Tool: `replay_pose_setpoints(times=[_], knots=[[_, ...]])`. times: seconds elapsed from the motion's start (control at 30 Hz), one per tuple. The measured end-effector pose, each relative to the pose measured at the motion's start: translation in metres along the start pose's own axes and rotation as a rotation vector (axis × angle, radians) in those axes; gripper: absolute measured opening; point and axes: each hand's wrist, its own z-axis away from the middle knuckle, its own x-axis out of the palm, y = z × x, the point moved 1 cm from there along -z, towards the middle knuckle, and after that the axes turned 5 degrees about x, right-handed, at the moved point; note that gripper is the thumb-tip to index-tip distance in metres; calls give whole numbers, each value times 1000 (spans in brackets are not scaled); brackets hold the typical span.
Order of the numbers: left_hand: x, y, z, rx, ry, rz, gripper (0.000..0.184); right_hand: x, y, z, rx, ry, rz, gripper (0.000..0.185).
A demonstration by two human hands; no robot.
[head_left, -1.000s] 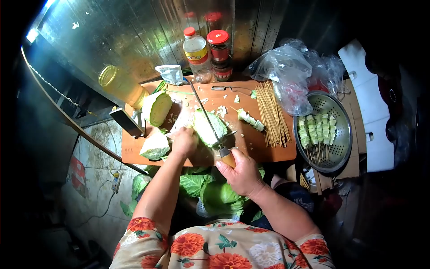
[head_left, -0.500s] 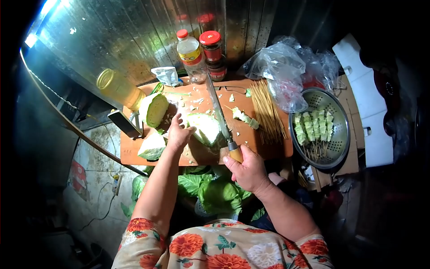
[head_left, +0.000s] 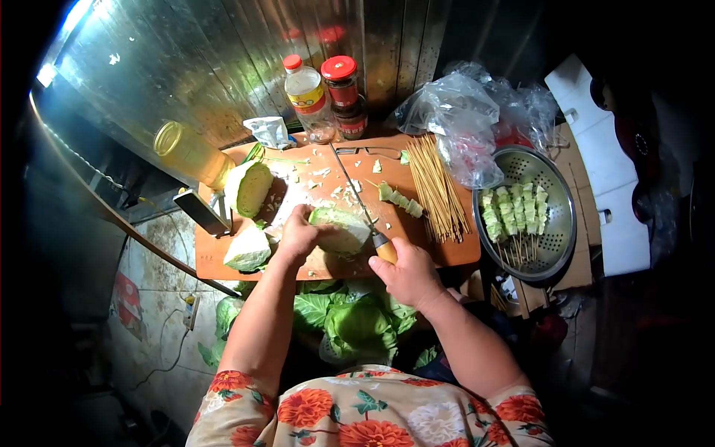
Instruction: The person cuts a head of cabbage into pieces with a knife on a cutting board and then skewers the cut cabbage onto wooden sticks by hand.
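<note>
My right hand (head_left: 410,273) is closed round the wooden handle of a long knife (head_left: 355,187), whose blade points away from me beside a cut cabbage piece (head_left: 342,232). My left hand (head_left: 299,235) grips that piece at its left side, thumb and fingers against it. Two more cabbage pieces lie on the orange board (head_left: 298,270): a half (head_left: 251,188) at the back left and a wedge (head_left: 248,249) nearer me. A skewer of cabbage (head_left: 400,200) rests right of the knife, beside a pile of bare sticks (head_left: 439,190).
A steel colander (head_left: 558,246) with several cabbage skewers stands at the right, plastic bags (head_left: 465,112) behind it. A bottle (head_left: 306,97) and red-lidded jars (head_left: 342,86) stand at the back. At the left are a yellow jar (head_left: 192,155) and a phone (head_left: 201,212). Leaves (head_left: 357,324) lie below the board.
My left hand opened off the cabbage piece and is now back on it, and the piece looks turned. The knife swung to the piece's right side. The whole view has shifted slightly.
</note>
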Motion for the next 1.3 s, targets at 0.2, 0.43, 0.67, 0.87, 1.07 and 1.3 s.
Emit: replay_pose_setpoints(times=[0.2,0.43,0.67,0.87,1.07,1.3], knots=[[-59,43,39,-63,220,84,59,9,26,-33,146,-11,312,39],[-88,61,61,-41,241,387,67,29,52,-55,85,61,494,36],[-101,67,56,85,223,590,68,37,57,-58,-90,-29,629,32],[-99,69,52,58,249,639,67,20,62,-41,-213,-245,641,30],[-90,63,45,14,237,534,68,-9,54,-10,-50,-670,578,34],[-74,29,24,-58,187,283,65,-43,47,4,-89,-521,112,31]])
